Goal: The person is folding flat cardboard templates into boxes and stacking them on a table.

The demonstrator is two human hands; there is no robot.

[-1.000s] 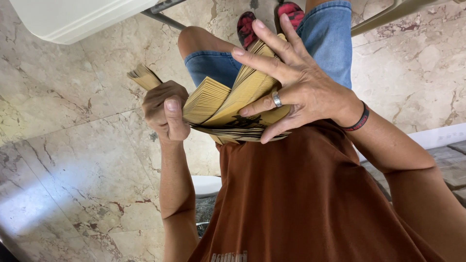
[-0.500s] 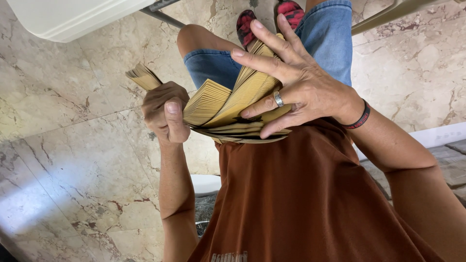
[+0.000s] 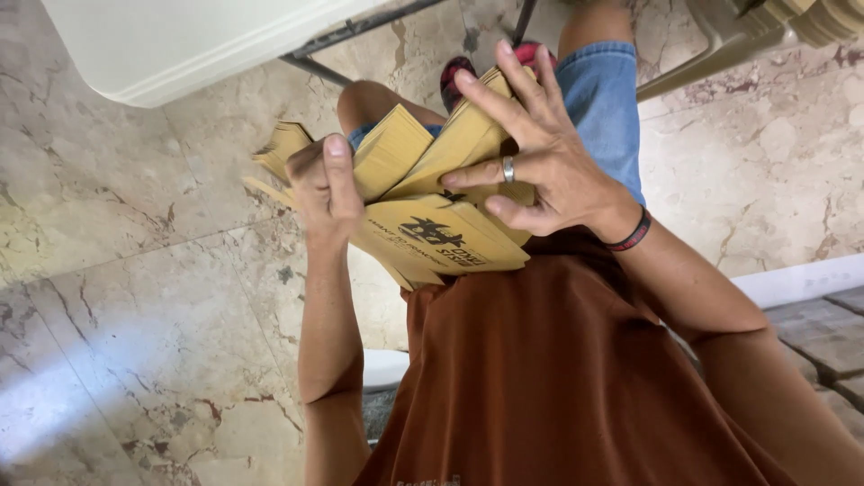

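Note:
I hold a thick bundle of flat yellow-brown paper bags (image 3: 450, 238) with black print in front of my rust-orange shirt. My left hand (image 3: 322, 184) grips the bundle's left end, thumb on top, with several bags fanning out past it. My right hand (image 3: 531, 162), with a silver ring and a dark wristband, lies over the right part of the bundle; its fingers are spread and pushed between the bag edges. Part of the bundle is hidden under both hands. My knees in blue denim shorts show behind it.
A white table (image 3: 180, 45) with dark metal legs (image 3: 360, 36) stands at the upper left over a beige marble floor (image 3: 135, 297). A beige plastic chair (image 3: 747, 36) is at the upper right. Grey paving stones (image 3: 828, 333) lie behind a white ledge at the right. A red shoe (image 3: 454, 76) shows near my knees.
The bundle has tipped, so a printed bag face now shows underneath. My right hand's fingers have moved deeper between the bags. The left hand keeps its grip.

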